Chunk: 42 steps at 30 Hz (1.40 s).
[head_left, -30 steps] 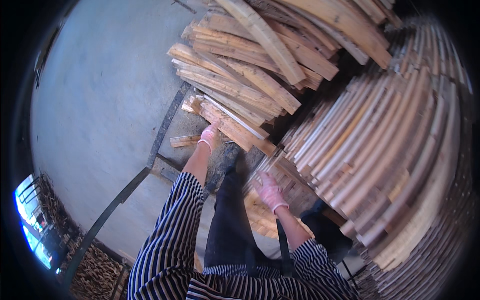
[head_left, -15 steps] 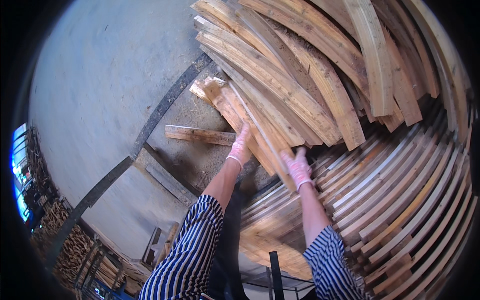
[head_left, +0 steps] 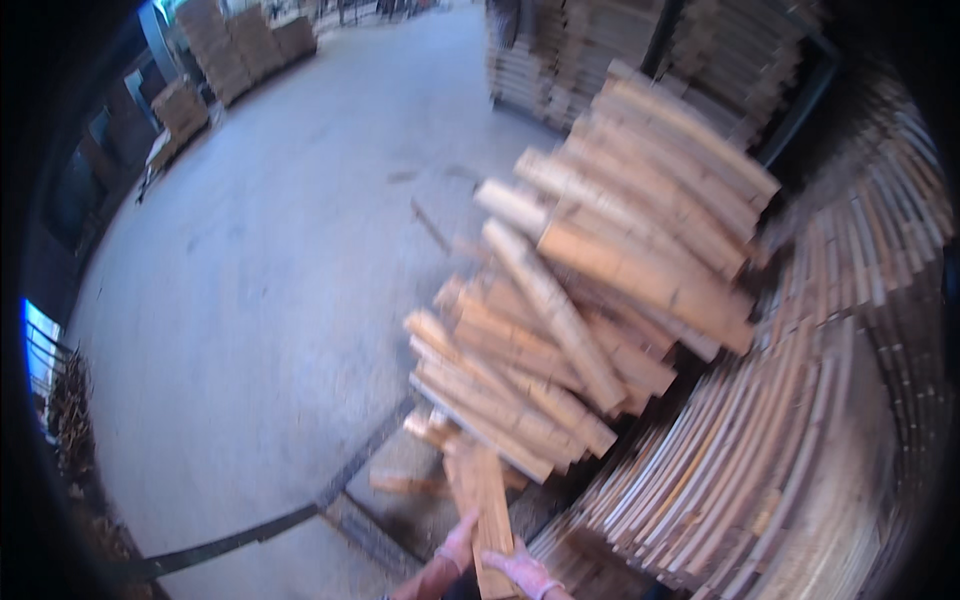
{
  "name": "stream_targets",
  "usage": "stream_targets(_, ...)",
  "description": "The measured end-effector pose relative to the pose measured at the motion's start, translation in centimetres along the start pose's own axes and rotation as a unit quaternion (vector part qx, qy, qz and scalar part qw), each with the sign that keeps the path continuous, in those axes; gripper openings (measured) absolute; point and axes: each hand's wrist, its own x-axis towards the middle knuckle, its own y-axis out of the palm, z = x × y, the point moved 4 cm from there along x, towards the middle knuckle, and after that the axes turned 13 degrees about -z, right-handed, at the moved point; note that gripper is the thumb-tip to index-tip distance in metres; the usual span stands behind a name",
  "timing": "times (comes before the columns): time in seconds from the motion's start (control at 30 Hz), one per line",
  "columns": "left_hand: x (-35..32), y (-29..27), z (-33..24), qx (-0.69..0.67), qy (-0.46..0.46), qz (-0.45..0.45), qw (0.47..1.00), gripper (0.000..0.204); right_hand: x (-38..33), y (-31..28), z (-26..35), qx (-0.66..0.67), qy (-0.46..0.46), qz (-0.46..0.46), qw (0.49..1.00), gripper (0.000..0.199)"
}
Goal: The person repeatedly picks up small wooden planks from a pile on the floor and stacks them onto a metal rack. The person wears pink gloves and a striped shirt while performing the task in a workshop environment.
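Near the lower edge I hold a wooden board (head_left: 484, 495), with one end pointing toward me and the other away. My left hand (head_left: 460, 542), in a pale glove, is closed on its left edge. My right hand (head_left: 522, 570), gloved alike, grips its right edge closer to me. Just beyond the board lies a short wooden piece (head_left: 410, 484) on the floor. To its right is a loose heap of planks (head_left: 565, 385), lying at slanting angles. The picture is smeared by motion, so finger details are soft.
Rows of neatly stacked planks (head_left: 720, 450) fill the right side. A dark strip (head_left: 240, 541) crosses the grey floor (head_left: 270, 300) at lower left. Far off stand tall wood stacks (head_left: 250, 50) at left and more stacked wood (head_left: 570, 60) behind the heap.
My view has swung up and outward, so the hands now sit lower in the picture. The board has turned more lengthwise to me, still in both hands.
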Motion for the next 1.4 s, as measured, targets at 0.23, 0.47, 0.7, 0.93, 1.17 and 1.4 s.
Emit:
stream_targets(0.23, -19.5, 5.1, -0.8, -0.129, 0.022, 0.211, 0.969, 0.098, -18.6, -5.4, 12.3, -0.026, -0.105, 0.047, 0.993, 0.096)
stream_targets(0.47, -26.1, 14.3, -10.3, -0.095, 0.221, 0.149, 0.959, 0.087, -30.1, -7.0, 17.1, 0.057, -0.249, 0.035, 0.966, 0.1)
stream_targets(0.7, -43.9, 30.0, -14.2, 0.011, 0.427, 0.259, 0.867, 0.085, -40.0, -15.7, 23.9, -0.219, -0.445, -0.11, 0.861, 0.115)
stream_targets(0.93, -51.2, 48.0, -3.3, 0.227, 0.452, 0.538, 0.675, 0.055, -56.9, -26.1, 29.0, -0.129, -0.615, -0.562, 0.537, 0.115)
stream_targets(1.17, -51.8, 58.1, 12.3, 0.366, 0.354, 0.677, 0.532, 0.07, -47.0, -40.8, 17.9, 0.034, -0.657, -0.533, 0.532, 0.127)
stream_targets(1.4, -54.4, 61.0, 24.0, 0.389, 0.098, 0.614, 0.679, 0.045, -50.7, -45.1, 11.2, 0.192, -0.517, -0.561, 0.618, 0.103)
